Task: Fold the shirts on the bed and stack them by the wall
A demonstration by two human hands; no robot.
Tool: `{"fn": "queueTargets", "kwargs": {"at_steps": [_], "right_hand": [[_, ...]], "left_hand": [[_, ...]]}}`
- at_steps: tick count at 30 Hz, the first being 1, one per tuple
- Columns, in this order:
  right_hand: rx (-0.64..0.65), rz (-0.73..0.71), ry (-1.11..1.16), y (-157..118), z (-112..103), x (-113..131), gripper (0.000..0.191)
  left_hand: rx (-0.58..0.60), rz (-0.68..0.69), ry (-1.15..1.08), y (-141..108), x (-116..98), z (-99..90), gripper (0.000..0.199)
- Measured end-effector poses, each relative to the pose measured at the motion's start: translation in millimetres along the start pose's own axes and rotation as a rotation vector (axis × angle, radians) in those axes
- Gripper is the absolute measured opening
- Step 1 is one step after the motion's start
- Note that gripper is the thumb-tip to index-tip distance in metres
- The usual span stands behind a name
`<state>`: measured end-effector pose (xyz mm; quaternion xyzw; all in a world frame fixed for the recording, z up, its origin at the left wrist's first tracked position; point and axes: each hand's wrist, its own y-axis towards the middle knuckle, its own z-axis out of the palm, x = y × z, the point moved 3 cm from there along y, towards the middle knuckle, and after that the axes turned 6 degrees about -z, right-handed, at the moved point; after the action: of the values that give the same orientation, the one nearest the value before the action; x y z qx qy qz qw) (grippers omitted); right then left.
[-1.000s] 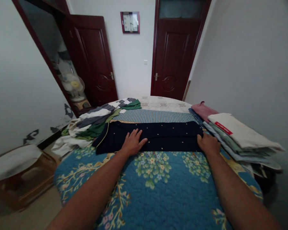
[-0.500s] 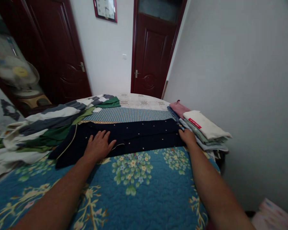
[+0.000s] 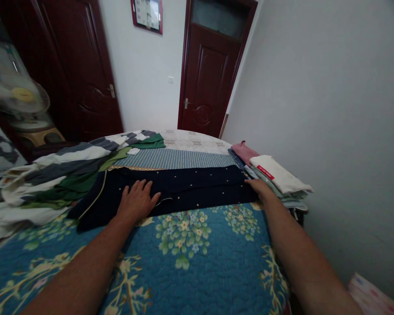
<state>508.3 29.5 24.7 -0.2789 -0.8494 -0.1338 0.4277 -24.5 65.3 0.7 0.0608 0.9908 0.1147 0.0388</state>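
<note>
A dark navy garment (image 3: 210, 183) with small pale dots and thin cream piping lies in a long folded strip across the bed. My left hand (image 3: 138, 199) rests flat on its left part, palm down with the fingers spread. At the strip's right end, my right hand (image 3: 259, 189) is closed on the edge; the fingertips under the cloth are partly hidden. Just beyond that hand is a stack of folded clothes, topped by a cream folded garment (image 3: 280, 174) with a red label and a pink one (image 3: 244, 152) behind.
Loose striped, green and white clothes (image 3: 68, 164) lie heaped on the left. A blue floral quilt (image 3: 216, 253) covers the near bed, with a striped mat (image 3: 177, 156) farther back. The wall (image 3: 341, 109) rises close on the right. A fan (image 3: 26, 96) stands at far left.
My right hand has shifted very slightly at the garment's right end. The left hand stays flat on the cloth, and the whole view has moved a little.
</note>
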Motion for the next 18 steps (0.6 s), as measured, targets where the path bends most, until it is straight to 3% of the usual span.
{"fn": "queueTargets", "kwargs": {"at_steps": [6, 11, 14, 16, 18], "right_hand": [[0.064, 0.018, 0.022, -5, 3, 17, 0.025], [0.056, -0.095, -0.016, -10, 14, 45, 0.028], [0.077, -0.269, -0.151, -27, 37, 77, 0.025], [0.074, -0.491, -0.407, -50, 64, 103, 0.029], [0.093, -0.61, -0.607, -81, 97, 122, 0.037]], "left_hand": [[-0.029, -0.001, -0.042, 0, 1, 1.3, 0.072], [-0.02, -0.006, -0.044, -1, 1, -0.5, 0.072], [-0.023, -0.006, -0.044, -1, 0, -1.4, 0.071], [-0.024, -0.004, -0.043, -2, 0, -1.3, 0.071], [-0.029, -0.001, -0.041, -2, 1, -1.0, 0.072]]}}
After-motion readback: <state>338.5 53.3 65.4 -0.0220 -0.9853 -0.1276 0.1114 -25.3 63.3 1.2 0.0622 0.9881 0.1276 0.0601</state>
